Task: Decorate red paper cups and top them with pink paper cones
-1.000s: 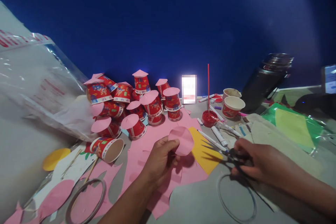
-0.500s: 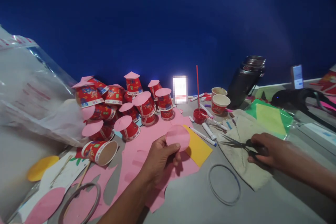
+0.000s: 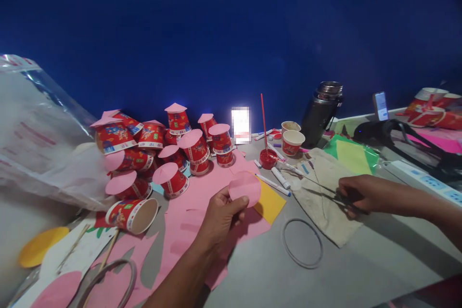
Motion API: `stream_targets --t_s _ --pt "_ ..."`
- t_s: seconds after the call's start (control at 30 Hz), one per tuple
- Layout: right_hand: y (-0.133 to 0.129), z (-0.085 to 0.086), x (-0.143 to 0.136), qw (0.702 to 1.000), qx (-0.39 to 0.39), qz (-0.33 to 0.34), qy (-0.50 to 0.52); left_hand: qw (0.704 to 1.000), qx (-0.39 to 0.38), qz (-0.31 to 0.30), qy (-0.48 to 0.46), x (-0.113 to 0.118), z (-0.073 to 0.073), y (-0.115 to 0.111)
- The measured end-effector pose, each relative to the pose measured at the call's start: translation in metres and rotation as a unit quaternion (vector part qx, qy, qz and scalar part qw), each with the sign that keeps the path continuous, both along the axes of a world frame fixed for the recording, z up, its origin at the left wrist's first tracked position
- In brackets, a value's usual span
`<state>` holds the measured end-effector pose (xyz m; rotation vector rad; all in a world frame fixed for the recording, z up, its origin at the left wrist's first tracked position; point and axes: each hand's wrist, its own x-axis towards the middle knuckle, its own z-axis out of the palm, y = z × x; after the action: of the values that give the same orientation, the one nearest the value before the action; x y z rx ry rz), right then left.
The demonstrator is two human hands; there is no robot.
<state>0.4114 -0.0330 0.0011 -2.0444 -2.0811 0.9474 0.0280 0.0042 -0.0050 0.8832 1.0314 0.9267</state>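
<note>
My left hand [image 3: 222,214] pinches a thin pink paper circle [image 3: 244,187] between thumb and fingers, above the pink paper sheet [image 3: 180,226] and beside a yellow sheet [image 3: 272,202]. In my right hand [image 3: 357,195] is a pair of dark scissors [image 3: 334,191], blades parted and pointing left toward the circle, over a beige cloth [image 3: 325,221]. The fingers hide most of the scissors' handles. A gap separates the blades from the circle. Left of my hands, several red paper cups [image 3: 173,180] stand upside down or lie stacked, many topped with pink paper cones.
An open red cup [image 3: 132,216] lies on its side. A grey ring [image 3: 302,244] lies in front of the cloth. Farther back are markers [image 3: 273,185], a red pot [image 3: 268,159] with a stick, a paper cup [image 3: 293,142] and a black flask [image 3: 321,115]. A plastic bag [image 3: 43,144] bulges at left.
The view has turned right, so the table things sit farther left. My left hand keeps the pink circle and has shifted slightly right over the table. The scissors stay in my right hand.
</note>
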Motion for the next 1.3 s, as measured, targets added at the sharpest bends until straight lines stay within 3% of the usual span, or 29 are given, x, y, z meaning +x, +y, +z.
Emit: stream_targets --t_s 0.1,0.23,0.33,0.4,0.47,0.57,0.67,0.8,0.9,1.03,1.3 --pt "0.001 -0.005 0.003 0.994 0.057 0.01 -0.095 0.999 0.0 0.024 -0.035 0.002 0.0 -0.001" --pt "0.0 -0.001 0.001 0.998 0.016 0.014 -0.064 0.994 -0.029 0.033 -0.104 0.006 -0.002 -0.003" --pt "0.001 0.015 -0.027 0.996 0.076 0.007 -0.05 0.992 -0.038 0.019 -0.121 0.008 -0.003 -0.004" --pt "0.004 0.021 -0.063 0.99 0.13 0.01 0.049 0.992 -0.038 0.007 -0.118 0.011 -0.005 -0.005" --pt "0.011 0.018 -0.107 0.974 0.097 0.006 0.206 0.993 -0.039 0.001 -0.108 0.014 -0.007 -0.007" --pt "0.025 0.001 -0.166 0.924 0.054 -0.019 0.379 0.995 -0.032 0.01 -0.091 0.018 -0.01 -0.01" --pt "0.036 -0.017 -0.196 0.871 0.014 -0.049 0.489 0.996 -0.026 0.003 -0.081 0.019 -0.012 -0.012" --pt "0.041 -0.022 -0.194 0.871 0.017 -0.092 0.483 0.996 -0.013 0.015 -0.088 0.015 -0.013 -0.008" --pt "0.041 -0.019 -0.185 0.889 0.002 -0.081 0.451 0.996 0.008 0.045 -0.079 0.009 -0.016 -0.002" --pt "0.039 -0.019 -0.182 0.896 -0.013 -0.07 0.439 0.999 0.008 0.032 -0.04 0.006 -0.022 0.001" --pt "0.041 -0.029 -0.186 0.828 -0.086 -0.149 0.534 0.991 -0.065 0.057 -0.106 0.011 -0.016 0.002"
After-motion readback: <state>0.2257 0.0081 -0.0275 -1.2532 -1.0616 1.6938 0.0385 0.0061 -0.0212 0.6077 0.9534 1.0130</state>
